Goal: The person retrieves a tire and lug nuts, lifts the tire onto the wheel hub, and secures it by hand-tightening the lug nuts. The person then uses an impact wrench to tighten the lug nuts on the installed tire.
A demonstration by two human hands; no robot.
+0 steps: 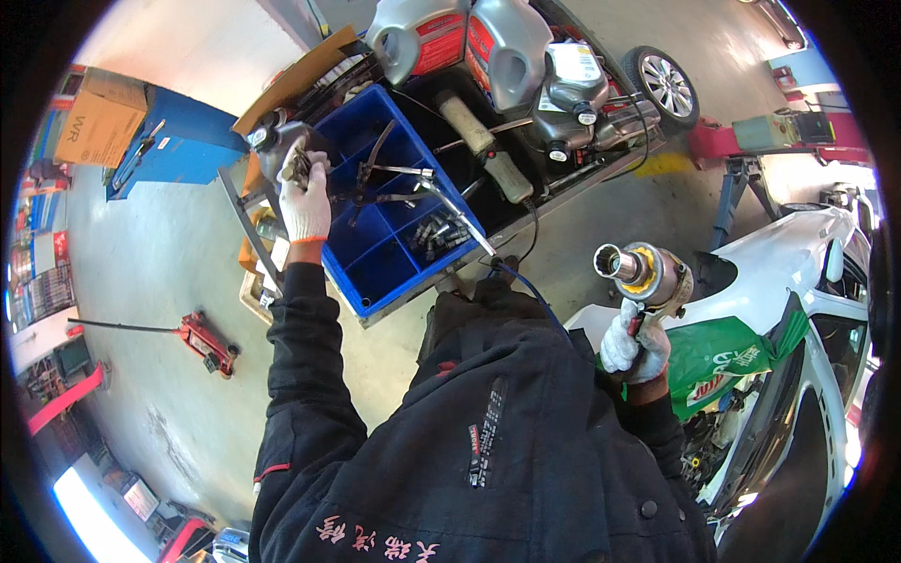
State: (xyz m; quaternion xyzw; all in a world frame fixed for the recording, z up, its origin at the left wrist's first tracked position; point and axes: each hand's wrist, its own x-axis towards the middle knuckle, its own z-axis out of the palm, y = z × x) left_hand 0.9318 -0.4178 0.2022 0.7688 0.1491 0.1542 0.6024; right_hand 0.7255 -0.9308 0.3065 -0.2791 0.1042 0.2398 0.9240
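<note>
My right hand (pixel 638 349), in a white glove, grips the handle of an impact wrench (pixel 664 281). A large shiny socket (pixel 615 262) sits on the wrench's nose. On the left, my left hand (pixel 308 202), also gloved, is raised beside the blue divided bin (pixel 375 298). Its fingers are closed around small dark metallic pieces (pixel 298 167) whose exact kind I cannot make out. A grey bottle (pixel 272 141) stands just behind that hand. Within the bin lie several loose sockets (pixel 436 235), and a long chrome bar (pixel 460 218) reaches over its right wall.
Silver jugs (pixel 511 56) and smaller grey bottles (pixel 572 84) crowd the cart's far end. A white car (pixel 798 272) with a green cover (pixel 732 352) is at my right. A red floor jack (pixel 205 342) stands left. A blue hose (pixel 540 296) runs near my waist.
</note>
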